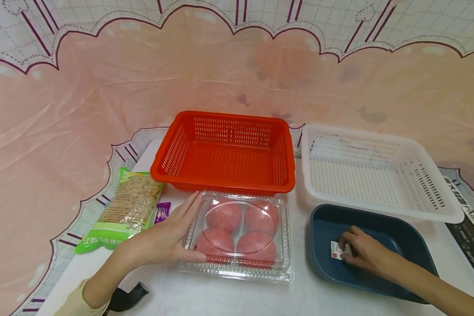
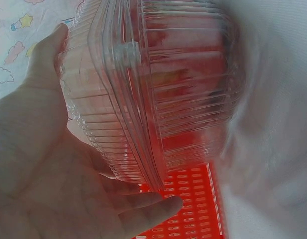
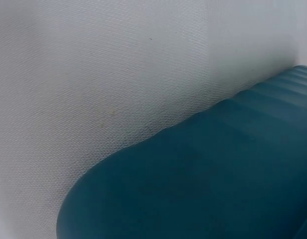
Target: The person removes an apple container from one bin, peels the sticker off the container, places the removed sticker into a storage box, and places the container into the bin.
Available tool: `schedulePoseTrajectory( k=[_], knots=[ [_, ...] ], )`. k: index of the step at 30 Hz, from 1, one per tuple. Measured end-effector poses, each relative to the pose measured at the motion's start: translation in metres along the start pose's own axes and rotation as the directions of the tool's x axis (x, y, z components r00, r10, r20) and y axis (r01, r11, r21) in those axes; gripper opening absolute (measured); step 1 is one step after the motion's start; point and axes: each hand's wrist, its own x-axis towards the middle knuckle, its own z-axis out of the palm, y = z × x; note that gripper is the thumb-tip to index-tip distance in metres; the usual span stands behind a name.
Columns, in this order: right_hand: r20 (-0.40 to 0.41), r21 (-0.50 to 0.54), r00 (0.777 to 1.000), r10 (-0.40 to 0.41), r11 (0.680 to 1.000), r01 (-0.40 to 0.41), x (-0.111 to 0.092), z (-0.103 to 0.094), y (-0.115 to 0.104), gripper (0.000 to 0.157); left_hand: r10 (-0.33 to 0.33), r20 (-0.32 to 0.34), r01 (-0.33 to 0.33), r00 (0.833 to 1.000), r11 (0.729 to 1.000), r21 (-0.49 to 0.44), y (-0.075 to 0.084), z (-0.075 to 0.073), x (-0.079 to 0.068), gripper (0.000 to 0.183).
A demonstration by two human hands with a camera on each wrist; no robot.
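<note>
A clear plastic clamshell box (image 1: 237,267) holding several round red fruits (image 1: 223,217) sits in the middle of the table. My left hand (image 1: 163,239) lies along its left side, fingers stretched out and thumb at the front corner. In the left wrist view, the palm and extended fingers (image 2: 148,214) stand beside the box's ribbed wall (image 2: 183,99). Inside the dark blue basin (image 1: 412,245), my right hand (image 1: 365,250) pinches a small white packet (image 1: 336,250) with a red mark. The right wrist view shows only the basin's outer wall (image 3: 203,174); that hand is hidden there.
A red basket (image 1: 229,169) stands behind the box, a white basket (image 1: 351,175) behind the basin. To the left lie a green-and-clear food bag (image 1: 128,206) and a small purple packet (image 1: 163,212). A black box (image 1: 472,245) lies along the right edge.
</note>
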Motion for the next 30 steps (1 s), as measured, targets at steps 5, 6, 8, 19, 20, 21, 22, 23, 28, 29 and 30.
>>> schedulePoseTrajectory(
  k=[5, 6, 8, 19, 20, 21, 22, 23, 28, 29, 30],
  knots=[
    [-0.017, -0.008, 0.999, -0.031, 1.000, 0.031, -0.0014, 0.0000, 0.0020, 0.024, -0.001, 0.000, 0.001, 1.000, 1.000, -0.004, 0.0001, 0.0000, 0.0000, 0.126],
    [-0.018, -0.009, 0.999, -0.034, 0.999, 0.034, -0.0016, 0.0000, 0.0025, 0.024, -0.001, 0.000, 0.001, 1.000, 1.000, -0.005, 0.0002, -0.0001, -0.0001, 0.126],
    [-0.015, -0.007, 0.999, -0.032, 0.999, 0.032, -0.0021, 0.0000, 0.0031, 0.024, 0.000, 0.000, 0.000, 1.000, 1.000, -0.006, 0.0004, -0.0001, -0.0002, 0.126],
    [0.010, -0.004, 1.000, 0.016, 1.000, -0.016, -0.0051, -0.0018, 0.0050, 0.022, 0.007, -0.004, -0.007, 1.000, 1.000, 0.008, 0.0005, -0.0005, -0.0002, 0.126],
    [0.011, -0.003, 1.000, 0.017, 1.000, -0.017, -0.0053, -0.0018, 0.0051, 0.022, 0.008, -0.004, -0.008, 1.000, 1.000, 0.008, 0.0005, -0.0005, -0.0003, 0.126],
    [0.006, -0.004, 1.000, 0.014, 1.000, -0.014, -0.0056, -0.0014, 0.0050, 0.022, 0.008, -0.004, -0.008, 1.000, 1.000, 0.009, 0.0005, -0.0005, -0.0002, 0.126],
    [0.000, -0.005, 1.000, 0.010, 1.000, -0.010, -0.0060, -0.0010, 0.0055, 0.023, 0.007, -0.004, -0.007, 1.000, 1.000, 0.009, 0.0005, -0.0006, -0.0002, 0.126],
    [-0.003, -0.005, 1.000, 0.006, 1.000, -0.006, -0.0064, -0.0007, 0.0059, 0.023, 0.008, -0.004, -0.008, 1.000, 1.000, 0.009, 0.0005, -0.0006, -0.0001, 0.126],
    [-0.002, -0.003, 1.000, 0.011, 1.000, -0.011, -0.0078, -0.0001, 0.0083, 0.023, 0.013, -0.011, -0.013, 1.000, 1.000, 0.014, 0.0002, -0.0005, -0.0001, 0.126],
    [0.004, -0.002, 1.000, 0.019, 1.000, -0.019, -0.0080, -0.0002, 0.0084, 0.023, 0.014, -0.013, -0.014, 1.000, 1.000, 0.015, 0.0001, -0.0005, -0.0003, 0.126],
    [0.006, -0.005, 1.000, 0.027, 1.000, -0.027, -0.0082, -0.0004, 0.0084, 0.023, 0.016, -0.014, -0.016, 1.000, 1.000, 0.016, 0.0000, -0.0005, -0.0003, 0.126]
  ],
)
